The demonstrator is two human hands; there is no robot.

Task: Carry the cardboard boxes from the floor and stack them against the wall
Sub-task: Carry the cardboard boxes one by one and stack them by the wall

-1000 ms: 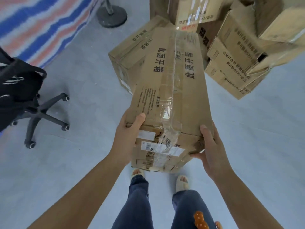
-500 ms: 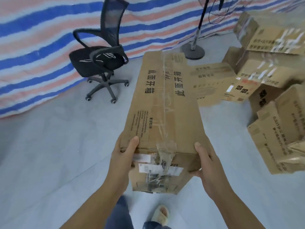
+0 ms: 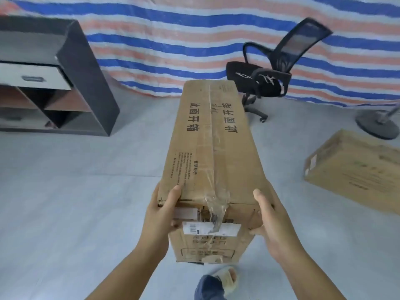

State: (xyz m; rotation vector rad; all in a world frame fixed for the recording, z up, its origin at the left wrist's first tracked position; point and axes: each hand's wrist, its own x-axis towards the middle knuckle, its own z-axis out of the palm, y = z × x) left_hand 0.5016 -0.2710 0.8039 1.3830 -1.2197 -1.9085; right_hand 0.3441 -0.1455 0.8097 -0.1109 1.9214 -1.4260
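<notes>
I hold the long cardboard box (image 3: 214, 161) off the floor — left hand (image 3: 161, 215) and right hand (image 3: 271, 215) clamped on its near end, long axis pointing ahead at the striped wall (image 3: 173, 40).

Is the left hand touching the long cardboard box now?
Touching. The head view shows the left hand gripping the near left corner of the long cardboard box, thumb pressed on its top face.
</notes>
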